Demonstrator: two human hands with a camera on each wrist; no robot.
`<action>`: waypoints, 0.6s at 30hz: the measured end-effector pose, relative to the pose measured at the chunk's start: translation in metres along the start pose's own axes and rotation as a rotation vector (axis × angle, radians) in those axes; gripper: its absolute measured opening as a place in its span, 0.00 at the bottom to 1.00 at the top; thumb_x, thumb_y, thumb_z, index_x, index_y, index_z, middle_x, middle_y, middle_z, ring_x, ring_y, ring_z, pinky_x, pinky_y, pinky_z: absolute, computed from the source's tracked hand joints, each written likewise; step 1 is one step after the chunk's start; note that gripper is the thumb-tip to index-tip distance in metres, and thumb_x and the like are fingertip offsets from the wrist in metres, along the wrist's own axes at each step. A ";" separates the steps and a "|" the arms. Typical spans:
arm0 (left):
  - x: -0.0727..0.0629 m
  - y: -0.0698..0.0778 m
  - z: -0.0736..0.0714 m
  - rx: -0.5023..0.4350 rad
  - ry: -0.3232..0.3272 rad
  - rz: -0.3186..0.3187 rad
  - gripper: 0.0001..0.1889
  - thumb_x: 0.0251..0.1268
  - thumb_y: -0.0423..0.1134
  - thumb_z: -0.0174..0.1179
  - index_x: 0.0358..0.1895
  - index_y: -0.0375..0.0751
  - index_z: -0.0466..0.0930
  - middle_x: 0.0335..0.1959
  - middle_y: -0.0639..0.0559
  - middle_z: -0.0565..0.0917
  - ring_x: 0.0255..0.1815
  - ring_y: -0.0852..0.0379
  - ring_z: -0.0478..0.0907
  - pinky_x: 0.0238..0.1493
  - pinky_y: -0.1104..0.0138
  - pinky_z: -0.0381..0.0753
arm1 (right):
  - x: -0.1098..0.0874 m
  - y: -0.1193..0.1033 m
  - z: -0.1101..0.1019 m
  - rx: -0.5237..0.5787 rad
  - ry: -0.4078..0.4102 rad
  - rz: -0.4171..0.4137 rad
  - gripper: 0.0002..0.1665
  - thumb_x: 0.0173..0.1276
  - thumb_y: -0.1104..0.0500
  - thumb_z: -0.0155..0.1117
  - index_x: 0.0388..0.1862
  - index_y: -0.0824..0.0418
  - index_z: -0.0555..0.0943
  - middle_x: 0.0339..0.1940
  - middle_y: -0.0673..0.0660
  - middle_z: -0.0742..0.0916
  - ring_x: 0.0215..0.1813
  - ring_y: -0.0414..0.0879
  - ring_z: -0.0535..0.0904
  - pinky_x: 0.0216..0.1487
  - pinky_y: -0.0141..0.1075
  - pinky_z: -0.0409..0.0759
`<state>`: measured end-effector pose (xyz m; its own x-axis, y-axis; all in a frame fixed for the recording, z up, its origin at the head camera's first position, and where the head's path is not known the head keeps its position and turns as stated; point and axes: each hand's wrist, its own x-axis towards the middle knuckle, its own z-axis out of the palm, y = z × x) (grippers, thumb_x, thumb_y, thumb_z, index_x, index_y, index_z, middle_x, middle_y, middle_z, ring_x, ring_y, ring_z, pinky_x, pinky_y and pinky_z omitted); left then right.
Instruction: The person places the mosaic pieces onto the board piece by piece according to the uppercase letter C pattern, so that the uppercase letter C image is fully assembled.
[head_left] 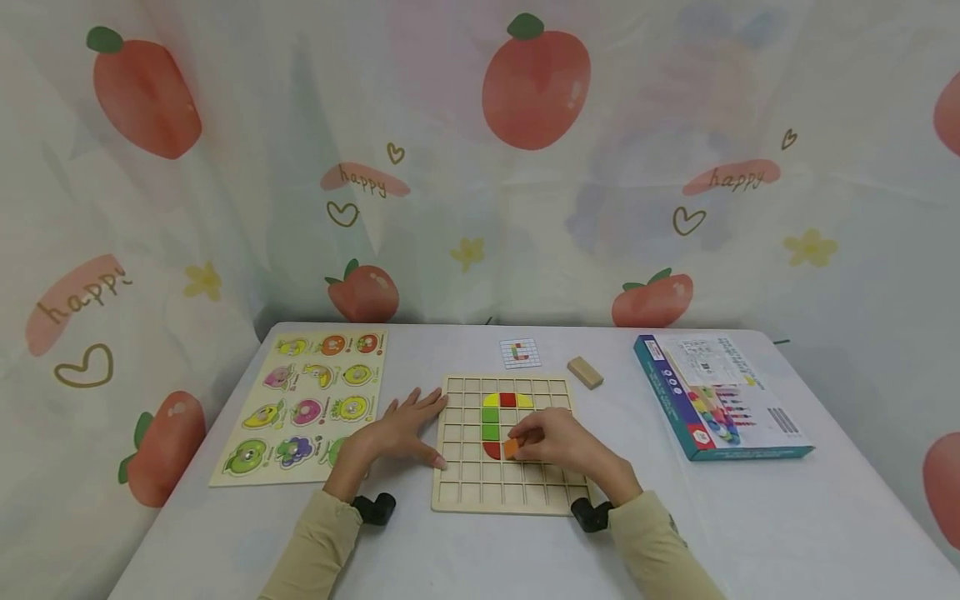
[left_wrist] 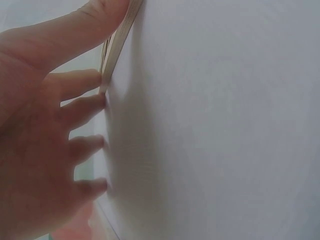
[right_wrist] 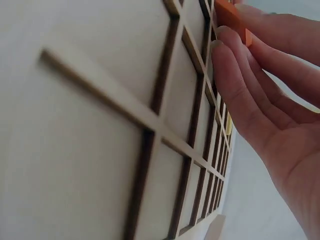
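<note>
A wooden grid board (head_left: 465, 497) lies on the table. Pinched between the thumb and fingers of my right hand (head_left: 558, 439) is an orange block (head_left: 512, 449), over the grid beside a red rounded piece (head_left: 491, 451); the right wrist view shows the orange block (right_wrist: 232, 20) at the fingertips. Above that red piece sit two green squares (head_left: 491, 432), with a red square (head_left: 507, 400) between two yellow rounded pieces (head_left: 525, 402) at the top. My left hand (head_left: 397, 429) touches the board's left edge with fingers spread; in the left wrist view its thumb (left_wrist: 75, 35) lies along the edge.
A fruit puzzle board (head_left: 300, 396) lies at the left. Behind the grid are a small pattern card (head_left: 519, 363) and a plain wooden block (head_left: 585, 372). At the right lies a flat box (head_left: 720, 400). A printed curtain (head_left: 465, 167) hangs behind the table.
</note>
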<state>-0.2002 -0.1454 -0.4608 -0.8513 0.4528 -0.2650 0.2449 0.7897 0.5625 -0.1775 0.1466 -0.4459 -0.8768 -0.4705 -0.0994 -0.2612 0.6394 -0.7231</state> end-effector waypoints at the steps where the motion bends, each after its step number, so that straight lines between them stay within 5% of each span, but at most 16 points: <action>1: 0.000 0.000 0.000 0.003 0.000 -0.002 0.56 0.52 0.51 0.79 0.83 0.45 0.56 0.86 0.49 0.51 0.87 0.41 0.37 0.85 0.43 0.34 | 0.001 0.000 0.001 -0.006 0.002 0.010 0.14 0.62 0.63 0.77 0.47 0.64 0.89 0.37 0.52 0.89 0.38 0.42 0.80 0.41 0.30 0.82; 11: 0.001 0.000 0.001 0.008 0.004 -0.002 0.56 0.52 0.51 0.79 0.82 0.45 0.56 0.86 0.50 0.51 0.87 0.41 0.37 0.85 0.43 0.34 | 0.001 -0.004 0.003 -0.068 0.014 0.004 0.11 0.59 0.65 0.79 0.42 0.64 0.90 0.32 0.50 0.86 0.35 0.41 0.77 0.36 0.29 0.79; 18: -0.001 0.001 -0.001 -0.001 0.005 -0.001 0.56 0.51 0.50 0.80 0.82 0.43 0.57 0.86 0.48 0.52 0.87 0.40 0.38 0.84 0.42 0.34 | -0.002 -0.004 0.001 -0.077 0.015 0.034 0.12 0.61 0.66 0.77 0.44 0.62 0.89 0.36 0.50 0.87 0.37 0.42 0.78 0.40 0.31 0.82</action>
<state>-0.1991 -0.1454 -0.4592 -0.8537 0.4500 -0.2621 0.2435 0.7898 0.5630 -0.1739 0.1441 -0.4435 -0.8914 -0.4390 -0.1125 -0.2607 0.6998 -0.6651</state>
